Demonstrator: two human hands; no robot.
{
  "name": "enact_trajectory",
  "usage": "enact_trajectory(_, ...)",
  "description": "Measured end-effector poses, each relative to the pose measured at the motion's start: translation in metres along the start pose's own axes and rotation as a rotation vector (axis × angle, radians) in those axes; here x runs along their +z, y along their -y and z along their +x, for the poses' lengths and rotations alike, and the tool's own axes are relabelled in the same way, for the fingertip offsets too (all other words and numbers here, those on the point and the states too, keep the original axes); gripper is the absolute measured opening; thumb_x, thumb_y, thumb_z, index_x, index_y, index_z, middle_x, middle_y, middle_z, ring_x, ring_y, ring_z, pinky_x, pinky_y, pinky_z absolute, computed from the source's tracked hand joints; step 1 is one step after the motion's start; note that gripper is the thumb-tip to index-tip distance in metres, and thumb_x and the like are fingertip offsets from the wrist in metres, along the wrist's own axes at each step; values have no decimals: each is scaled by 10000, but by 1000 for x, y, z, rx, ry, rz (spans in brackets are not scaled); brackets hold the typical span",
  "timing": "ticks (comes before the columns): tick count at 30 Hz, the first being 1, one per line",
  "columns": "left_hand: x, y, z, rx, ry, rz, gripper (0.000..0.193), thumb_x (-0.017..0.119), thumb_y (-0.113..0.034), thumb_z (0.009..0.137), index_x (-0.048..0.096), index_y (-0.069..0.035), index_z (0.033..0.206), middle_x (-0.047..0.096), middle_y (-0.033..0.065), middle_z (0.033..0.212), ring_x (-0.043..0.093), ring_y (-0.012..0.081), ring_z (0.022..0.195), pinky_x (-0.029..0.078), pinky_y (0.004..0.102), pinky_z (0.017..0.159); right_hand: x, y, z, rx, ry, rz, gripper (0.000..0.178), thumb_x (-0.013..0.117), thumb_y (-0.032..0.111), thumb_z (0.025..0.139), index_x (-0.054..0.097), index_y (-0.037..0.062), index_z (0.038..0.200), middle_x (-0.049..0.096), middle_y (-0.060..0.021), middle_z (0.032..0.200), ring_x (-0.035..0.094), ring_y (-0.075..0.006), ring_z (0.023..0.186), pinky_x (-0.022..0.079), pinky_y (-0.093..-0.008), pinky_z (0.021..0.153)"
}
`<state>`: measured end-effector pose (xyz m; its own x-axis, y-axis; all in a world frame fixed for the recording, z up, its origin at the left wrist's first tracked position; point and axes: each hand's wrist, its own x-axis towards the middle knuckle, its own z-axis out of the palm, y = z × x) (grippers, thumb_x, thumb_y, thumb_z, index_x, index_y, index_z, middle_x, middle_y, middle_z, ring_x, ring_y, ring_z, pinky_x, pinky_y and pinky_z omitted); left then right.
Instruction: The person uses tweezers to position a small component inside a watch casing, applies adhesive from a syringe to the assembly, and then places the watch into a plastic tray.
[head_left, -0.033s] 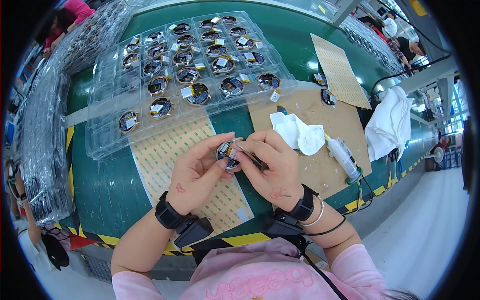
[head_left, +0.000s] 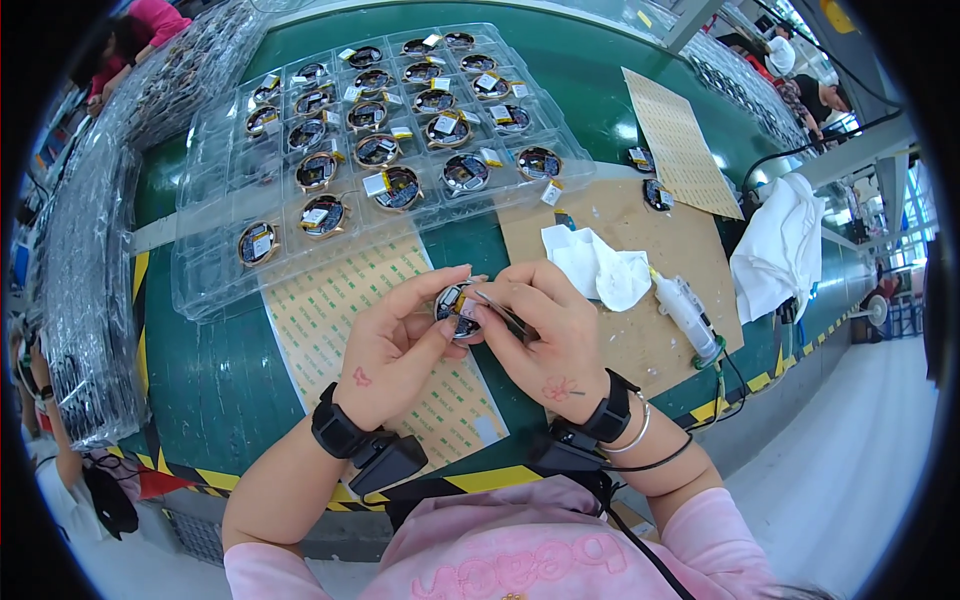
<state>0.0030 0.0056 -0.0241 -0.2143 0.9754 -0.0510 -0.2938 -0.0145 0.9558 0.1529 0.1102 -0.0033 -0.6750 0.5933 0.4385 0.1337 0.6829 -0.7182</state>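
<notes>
Between the thumb and fingers of my left hand [head_left: 385, 350] is a round watch case [head_left: 457, 305], its dark circuit board and a bit of yellow tape facing up. My right hand [head_left: 545, 320] is closed around metal tweezers [head_left: 508, 312]. Their tips and my right thumb are at the case's right edge; whether the tips touch the board is hidden by my fingers. Both hands are over a sheet of adhesive pieces [head_left: 350, 300] with green print on the green bench [head_left: 210, 370].
A clear plastic tray [head_left: 205, 265] of similar watch cases is at the far left. To the right, brown board [head_left: 640, 350] bears a white cloth [head_left: 600, 265] and a white glue dispenser [head_left: 688, 315]. Two loose cases lie beside another adhesive sheet [head_left: 680, 140]. Bubble-wrapped stacks [head_left: 85, 290] line the left.
</notes>
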Motion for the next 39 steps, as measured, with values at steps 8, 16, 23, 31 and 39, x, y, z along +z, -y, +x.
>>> enact_trajectory(8,-1,-1,1,-5,25,-21,495,482,107,919,454,-53,1387,566,95,1315,648,132,1000,551,237,786,-11,-6,2,-50,86,10,287,712,-48,770,703,66,1033,620,-66,924,629,-148,697,505,-249,591)
enact_trajectory(16,-3,-1,3,-6,43,-20,502,477,118,914,455,-52,1386,554,97,1332,651,142,1008,551,238,790,-14,-11,3,-109,126,-19,306,716,-51,766,694,55,1052,632,-87,928,650,-179,700,526,-271,597)
enact_trajectory(23,-3,-1,3,-8,50,-3,508,473,126,909,457,-53,1384,552,98,1337,639,139,1034,551,239,795,-13,-11,2,-105,123,-34,299,715,-53,760,690,39,1043,634,-93,914,661,-187,714,532,-280,591)
enact_trajectory(31,-5,2,2,14,49,-4,497,475,115,915,461,-54,1382,556,94,1331,625,135,1054,547,241,807,-13,-7,2,-101,131,-41,303,730,-29,759,676,32,1051,616,-64,878,594,-126,636,471,-243,535)
enact_trajectory(39,-3,3,1,22,49,-15,478,491,90,922,465,-51,1378,569,77,1299,612,119,1052,540,250,817,-11,-3,2,126,165,151,248,748,18,775,648,20,1002,570,-16,808,434,-48,533,343,-199,486)
